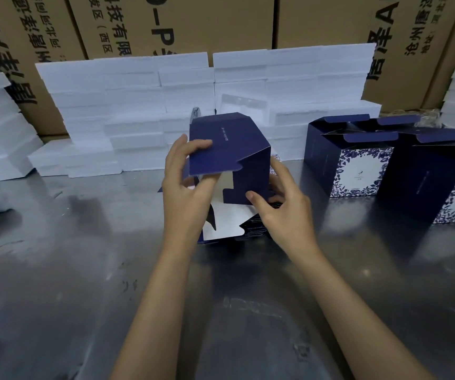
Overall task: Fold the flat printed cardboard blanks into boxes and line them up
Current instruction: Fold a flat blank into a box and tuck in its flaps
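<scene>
A grey metal table [83,270] is backed by brown shipping cartons [193,20] and stacked white foam blocks [138,105] along its far edge. Two folded navy boxes [352,157] with open tops are lined up at far right. At centre, a half-folded navy blank [234,149] is held above a stack of flat blanks [251,229], pinched by the left hand [185,182] at one flap and gripped by the right hand [281,204] at its lower side.

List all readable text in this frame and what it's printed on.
"科技有限": upside-down black print on the brown carton behind the foam.
"-P": same carton, to the right.
"A": large black letter on the right brown carton; the characters beside it are rotated, only partly legible.
Half-folded box held by the left hand and right hand: small light print, too small to read.
Finished boxes: central emblem text too small to read.
</scene>
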